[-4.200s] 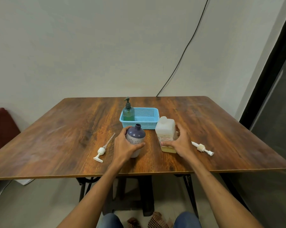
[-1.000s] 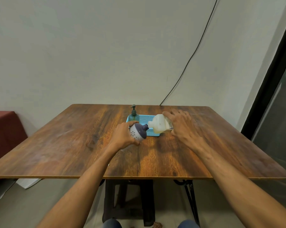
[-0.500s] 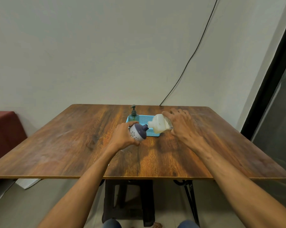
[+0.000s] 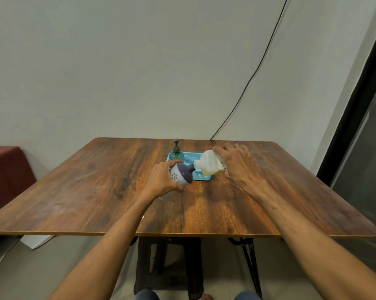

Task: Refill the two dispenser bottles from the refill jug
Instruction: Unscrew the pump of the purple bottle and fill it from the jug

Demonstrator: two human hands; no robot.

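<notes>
We see left hand (image 4: 161, 180) fingers wrapped round the rounded purple-and-white bottle (image 4: 181, 175) | right hand (image 4: 239, 167) fingers gripping the tipped translucent plastic jug (image 4: 209, 163) — spout at bottle's neck — above the wood-grain worktop (image 4: 96, 191)

white refill jug (image 4: 209, 163) tipped sideways, spout at the tilted purple bottle's (image 4: 181, 175) neck; green pump bottle (image 4: 176, 153) upright behind.

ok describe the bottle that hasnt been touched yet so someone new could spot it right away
On the wooden table, look to the far middle for the light blue basket. The green pump bottle stands upright in its left end. Unlike the purple bottle and the white refill jug, both held tilted in hands, it has its pump on and nobody holds it.
</notes>
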